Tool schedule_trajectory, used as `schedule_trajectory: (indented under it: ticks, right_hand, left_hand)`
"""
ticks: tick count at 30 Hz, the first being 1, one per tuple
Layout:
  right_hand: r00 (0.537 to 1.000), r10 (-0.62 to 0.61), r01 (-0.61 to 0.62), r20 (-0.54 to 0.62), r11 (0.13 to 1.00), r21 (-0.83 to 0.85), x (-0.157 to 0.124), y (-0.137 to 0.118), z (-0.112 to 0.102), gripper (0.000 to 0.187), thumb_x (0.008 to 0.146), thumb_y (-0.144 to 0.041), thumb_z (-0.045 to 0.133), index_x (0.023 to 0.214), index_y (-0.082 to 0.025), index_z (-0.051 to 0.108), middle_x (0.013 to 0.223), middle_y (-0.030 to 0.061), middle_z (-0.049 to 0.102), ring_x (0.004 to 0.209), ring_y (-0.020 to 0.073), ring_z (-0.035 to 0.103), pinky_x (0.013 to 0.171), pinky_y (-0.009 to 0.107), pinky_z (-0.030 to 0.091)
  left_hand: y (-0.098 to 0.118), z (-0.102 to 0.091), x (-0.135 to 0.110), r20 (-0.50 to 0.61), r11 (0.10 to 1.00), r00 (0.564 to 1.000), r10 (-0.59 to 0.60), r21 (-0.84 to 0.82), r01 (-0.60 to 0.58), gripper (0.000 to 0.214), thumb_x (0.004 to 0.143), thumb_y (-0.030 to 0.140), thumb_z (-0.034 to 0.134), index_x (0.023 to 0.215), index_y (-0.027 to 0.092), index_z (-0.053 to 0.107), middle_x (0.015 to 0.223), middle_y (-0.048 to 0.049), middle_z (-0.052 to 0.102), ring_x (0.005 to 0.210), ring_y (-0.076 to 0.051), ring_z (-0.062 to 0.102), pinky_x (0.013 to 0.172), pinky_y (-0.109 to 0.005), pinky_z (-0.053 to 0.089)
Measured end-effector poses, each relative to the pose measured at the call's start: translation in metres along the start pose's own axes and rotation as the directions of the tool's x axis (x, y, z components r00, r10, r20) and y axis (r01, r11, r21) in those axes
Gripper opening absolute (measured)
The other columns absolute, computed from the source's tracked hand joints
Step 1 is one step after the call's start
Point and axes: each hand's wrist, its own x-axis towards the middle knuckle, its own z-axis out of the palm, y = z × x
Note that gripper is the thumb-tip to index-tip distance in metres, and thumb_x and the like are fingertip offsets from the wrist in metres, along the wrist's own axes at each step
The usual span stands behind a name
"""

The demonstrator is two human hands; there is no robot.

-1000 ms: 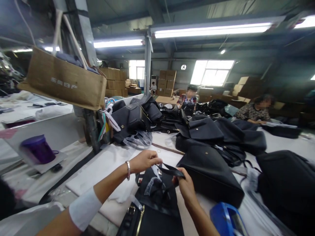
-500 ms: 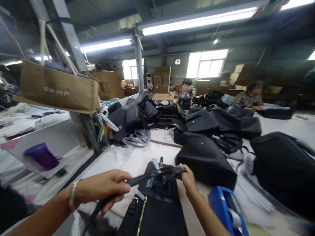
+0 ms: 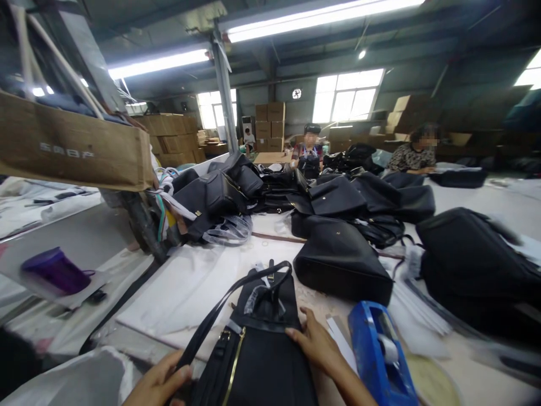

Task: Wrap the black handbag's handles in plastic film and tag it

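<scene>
A black backpack (image 3: 270, 361) with a gold zipper and a buckled side strap lies in front of me on the white-covered table. Its long black shoulder strap (image 3: 220, 304) arches up over the left side and loops near the top. At the bag's lower left, my left hand (image 3: 158, 380) is closed round the lower end of that strap; part of the hand is cut off by the frame. Against the bag's right edge rests my right hand (image 3: 319, 344), thumb on the leather and fingers apart. Clear plastic wrap (image 3: 252, 299) covers fittings near the bag's top.
A blue tape dispenser (image 3: 376, 349) stands right of my right hand. Behind it lies another black bag (image 3: 342, 259), with more black bags piled beyond. A purple container (image 3: 57, 270) is at left, under a hanging brown bag (image 3: 76, 141). Other people sit across the table.
My right hand has let go of the strap and come down to the bag's right edge. My left hand has moved down and left along the strap. The view has shifted.
</scene>
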Motion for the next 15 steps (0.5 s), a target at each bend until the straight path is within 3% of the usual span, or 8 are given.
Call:
schedule_trajectory:
  ticks: [5, 10, 15]
  right_hand:
    - [1.0, -0.003, 0.004, 0.02, 1.0, -0.023, -0.022, 0.013, 0.005, 0.058, 0.077, -0.031, 0.056, 0.132, -0.015, 0.046, 0.12, 0.0157, 0.065, 0.114, 0.0304, 0.06, 0.093, 0.037, 0.043]
    - [1.0, 0.023, -0.024, 0.007, 0.999, 0.037, -0.015, 0.023, -0.005, 0.052, 0.075, -0.026, 0.053, 0.127, -0.018, 0.05, 0.104, 0.008, 0.072, 0.1, 0.0263, 0.067, 0.083, 0.033, 0.049]
    - [1.0, 0.023, -0.023, -0.021, 1.0, 0.016, -0.02, 0.03, -0.01, 0.045, 0.075, -0.03, 0.055, 0.118, -0.018, 0.057, 0.104, 0.01, 0.072, 0.1, 0.0291, 0.066, 0.085, 0.036, 0.049]
  left_hand:
    - [-0.012, 0.039, 0.011, 0.288, 0.99, 0.954, 0.086, -0.13, -0.05, 0.035, 0.071, 0.051, 0.073, 0.093, 0.024, 0.072, 0.089, -0.0006, 0.075, 0.095, -0.028, 0.066, 0.095, -0.04, 0.048]
    - [-0.021, 0.074, 0.015, 0.307, 0.989, 0.942, 0.137, -0.103, -0.11, 0.033, 0.076, 0.048, 0.068, 0.095, 0.022, 0.072, 0.1, -0.0024, 0.074, 0.097, -0.029, 0.065, 0.093, -0.038, 0.047]
    - [-0.027, 0.068, 0.019, 0.271, 0.987, 0.952, 0.144, 0.03, -0.158, 0.03, 0.078, 0.048, 0.063, 0.092, 0.021, 0.066, 0.094, -0.0016, 0.074, 0.094, -0.025, 0.066, 0.088, -0.034, 0.049]
